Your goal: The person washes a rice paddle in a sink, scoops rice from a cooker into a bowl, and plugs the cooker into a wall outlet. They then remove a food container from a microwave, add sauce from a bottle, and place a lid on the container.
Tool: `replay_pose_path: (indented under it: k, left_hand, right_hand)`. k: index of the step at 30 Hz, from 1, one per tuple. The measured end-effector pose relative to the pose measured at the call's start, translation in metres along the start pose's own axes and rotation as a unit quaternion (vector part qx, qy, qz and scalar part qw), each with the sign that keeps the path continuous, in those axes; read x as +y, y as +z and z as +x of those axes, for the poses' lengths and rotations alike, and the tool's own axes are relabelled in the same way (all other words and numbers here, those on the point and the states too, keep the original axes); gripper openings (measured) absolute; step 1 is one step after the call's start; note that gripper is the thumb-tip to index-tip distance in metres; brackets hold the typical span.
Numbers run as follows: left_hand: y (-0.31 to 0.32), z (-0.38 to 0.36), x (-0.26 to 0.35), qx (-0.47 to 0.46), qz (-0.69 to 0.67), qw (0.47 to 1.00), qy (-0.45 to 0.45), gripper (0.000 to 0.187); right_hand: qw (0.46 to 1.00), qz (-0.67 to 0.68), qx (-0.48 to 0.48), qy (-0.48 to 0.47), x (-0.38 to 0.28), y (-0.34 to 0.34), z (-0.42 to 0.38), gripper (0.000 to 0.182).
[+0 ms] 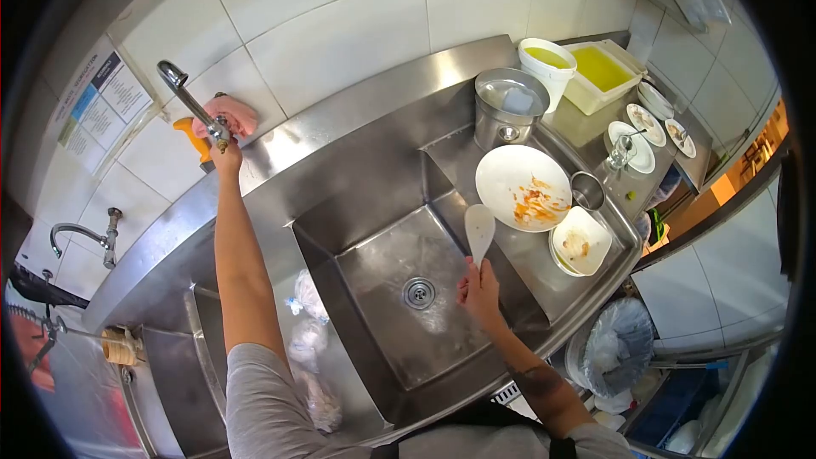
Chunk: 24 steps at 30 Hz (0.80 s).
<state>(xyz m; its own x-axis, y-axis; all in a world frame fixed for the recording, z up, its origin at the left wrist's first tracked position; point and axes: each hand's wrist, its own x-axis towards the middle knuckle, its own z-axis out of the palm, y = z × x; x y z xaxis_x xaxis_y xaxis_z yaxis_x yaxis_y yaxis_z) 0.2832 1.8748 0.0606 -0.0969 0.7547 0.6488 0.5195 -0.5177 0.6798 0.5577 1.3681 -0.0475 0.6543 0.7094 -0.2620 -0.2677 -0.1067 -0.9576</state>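
My left hand (pixel 225 156) reaches up to the wall and grips the chrome faucet (pixel 197 107) at its valve, the fingers partly hidden. Behind that faucet are a pink cloth (pixel 235 116) and an orange handle (pixel 192 138). In my right hand (pixel 483 291) is a white rice paddle (pixel 480 232), held by its handle with the blade up, over the right side of the steel sink (pixel 374 268). Just beyond the paddle lies a large white plate (pixel 501 178) smeared with orange sauce. Stacked white bowls (pixel 581 240) with food residue sit to its right.
A steel pot (pixel 501 123), a metal cup (pixel 587 191), a white bucket (pixel 548 76) and a tub of yellow liquid (pixel 602 68) stand at the right. Small dirty plates (pixel 631 150) lie beyond. Plastic bags (pixel 308 344) rest left of the basin; a lined bin (pixel 620 348) stands lower right.
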Motion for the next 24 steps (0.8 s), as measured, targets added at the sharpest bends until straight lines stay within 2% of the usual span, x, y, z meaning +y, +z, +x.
replay_pose_path:
  k: [2, 4, 5, 8, 9, 10, 12, 13, 14, 15, 16, 17, 18, 19, 20, 21, 23, 24]
  left_hand:
    - [0.003, 0.0, -0.008, -0.021, 0.049, 0.997, 0.055, 0.018]
    - [0.0, 0.005, -0.023, -0.018, 0.122, 0.982, 0.145, 0.017]
    - [-0.001, 0.006, -0.027, -0.036, 0.124, 0.984, 0.122, 0.016]
    - [0.001, 0.004, -0.032, -0.023, 0.14, 0.979, 0.146, 0.012]
    - [0.006, 0.007, -0.041, -0.047, 0.167, 0.98, 0.102, 0.017]
    - [0.0, -0.006, -0.014, -0.057, 0.215, 0.968, 0.113, 0.03]
    - [0.01, -0.025, -0.024, -0.016, 0.086, 0.996, -0.031, 0.046]
    - [0.002, -0.045, 0.004, -0.019, 0.073, 0.993, -0.09, 0.052]
    - [-0.004, -0.076, 0.041, -0.021, 0.059, 0.987, -0.149, 0.058]
    - [0.005, -0.103, 0.045, 0.014, 0.055, 0.979, -0.194, 0.061]
    - [0.011, -0.131, 0.053, -0.009, 0.014, 0.951, -0.308, 0.062]
    - [0.034, -0.165, 0.029, -0.034, -0.058, 0.942, -0.327, 0.063]
    - [0.0, -0.183, 0.099, -0.137, -0.13, 0.843, -0.503, 0.064]
    - [0.03, -0.228, 0.032, -0.135, -0.129, 0.843, -0.504, 0.064]
    - [0.067, -0.238, -0.034, -0.153, -0.314, 0.789, -0.506, 0.061]
    - [0.04, -0.263, 0.022, -0.15, -0.313, 0.789, -0.508, 0.061]
    - [-0.022, -0.242, 0.135, -0.19, -0.403, 0.631, -0.636, 0.05]
    - [-0.027, -0.241, 0.136, -0.186, -0.403, 0.631, -0.637, 0.05]
  right_hand:
    - [1.0, -0.022, -0.019, -0.007, -0.005, 0.007, 0.0, 0.024]
    - [0.995, -0.057, -0.077, 0.035, -0.019, 0.022, -0.002, 0.023]
    - [0.994, -0.058, -0.09, 0.034, -0.021, 0.031, 0.0, 0.023]
    - [0.986, -0.07, -0.151, -0.012, -0.028, 0.062, 0.012, 0.024]
    - [0.981, -0.083, -0.177, 0.013, -0.031, 0.076, 0.019, 0.024]
    - [0.974, -0.098, -0.199, 0.039, -0.037, 0.089, 0.023, 0.025]
    - [0.967, -0.051, -0.249, 0.021, -0.05, 0.116, 0.024, 0.027]
    - [0.962, -0.047, -0.266, 0.036, -0.052, 0.13, 0.03, 0.025]
    - [0.956, -0.043, -0.285, 0.051, -0.05, 0.147, 0.039, 0.024]
    - [0.955, -0.014, -0.286, 0.083, -0.046, 0.164, 0.048, 0.023]
    - [0.952, 0.016, -0.284, 0.114, -0.044, 0.179, 0.054, 0.021]
    - [0.951, 0.01, -0.286, 0.114, -0.049, 0.193, 0.056, 0.02]
    - [0.951, 0.003, -0.287, 0.113, -0.055, 0.206, 0.058, 0.02]
    - [0.951, 0.002, -0.289, 0.115, -0.058, 0.215, 0.063, 0.02]
    - [0.943, -0.03, -0.313, 0.113, -0.06, 0.223, 0.068, 0.021]
    - [0.933, -0.062, -0.338, 0.111, -0.061, 0.229, 0.072, 0.022]
    - [0.923, -0.06, -0.352, 0.144, -0.068, 0.232, 0.075, 0.023]
    - [0.913, -0.055, -0.364, 0.175, -0.07, 0.233, 0.075, 0.024]
